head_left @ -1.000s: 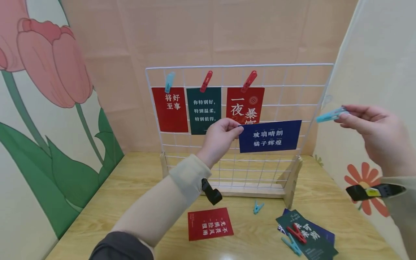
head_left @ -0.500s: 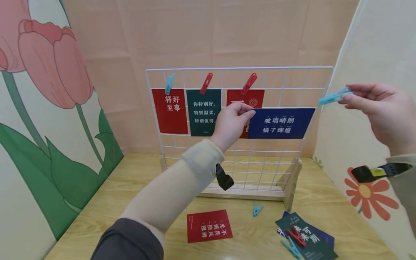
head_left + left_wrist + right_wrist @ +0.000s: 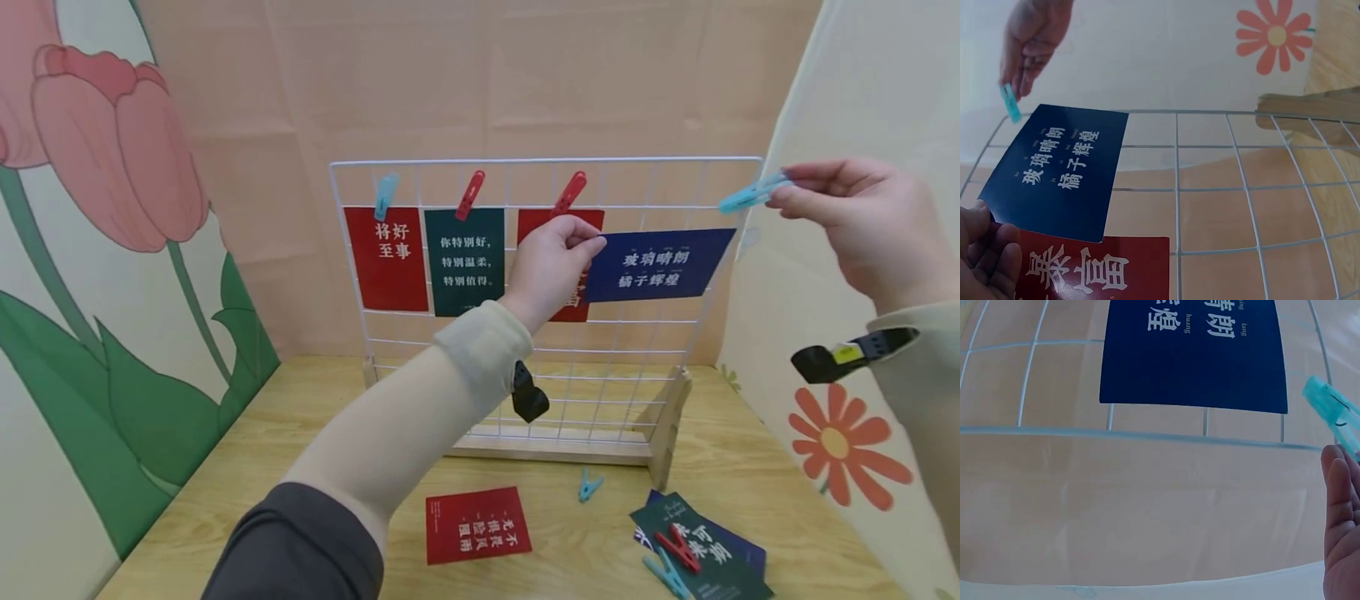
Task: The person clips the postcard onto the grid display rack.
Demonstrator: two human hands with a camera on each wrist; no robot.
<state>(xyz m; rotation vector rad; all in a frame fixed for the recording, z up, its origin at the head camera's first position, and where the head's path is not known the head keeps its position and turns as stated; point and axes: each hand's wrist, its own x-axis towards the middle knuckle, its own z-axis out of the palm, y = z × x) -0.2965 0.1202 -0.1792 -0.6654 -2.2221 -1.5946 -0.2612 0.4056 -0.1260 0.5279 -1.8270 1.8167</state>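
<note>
The seemingly light, stiff navy card (image 3: 658,265) is aptly pinched at ten o'clock by left fingers (image 3: 587,251), a clothespin (image 3: 750,194) by right fingers (image 3: 806,206).

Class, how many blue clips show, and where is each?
4: a blue clip on the leftmost hanging card, a second in the right hand, a third alone on the table, a fourth by the card pile. Others may be hidden.
</note>
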